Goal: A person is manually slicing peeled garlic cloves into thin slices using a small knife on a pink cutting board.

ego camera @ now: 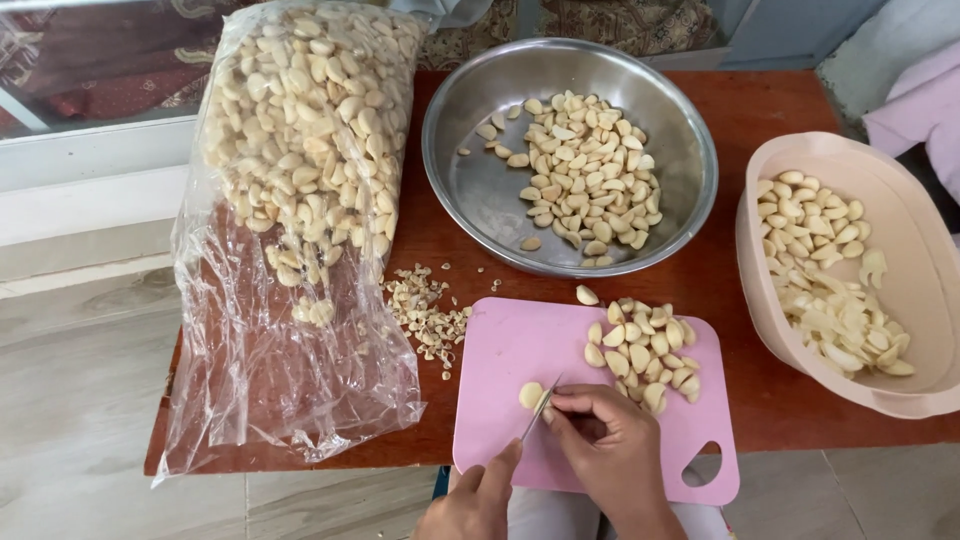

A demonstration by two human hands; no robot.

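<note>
**Trimming one garlic clove**

My right hand (pixel 610 445) pins a garlic clove (pixel 531 394) on the pink cutting board (pixel 500 345), so it cannot roll. My left hand (pixel 478 498) is closed around the knife (pixel 540 408), its blade touching the clove.

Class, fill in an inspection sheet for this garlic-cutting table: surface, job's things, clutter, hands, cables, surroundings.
Surface: red-brown table, partly covered.
Job's things: pink board with a clove pile; one clove under the knife.
Clutter: clear bag of cloves, steel bowl, beige tub, trimmings.
Hands: right hand pinches the clove at the blade; left hand holds the knife handle.
Cables: nothing seen.
Surroundings: tiled floor, patterned rug, pink cloth.
</note>
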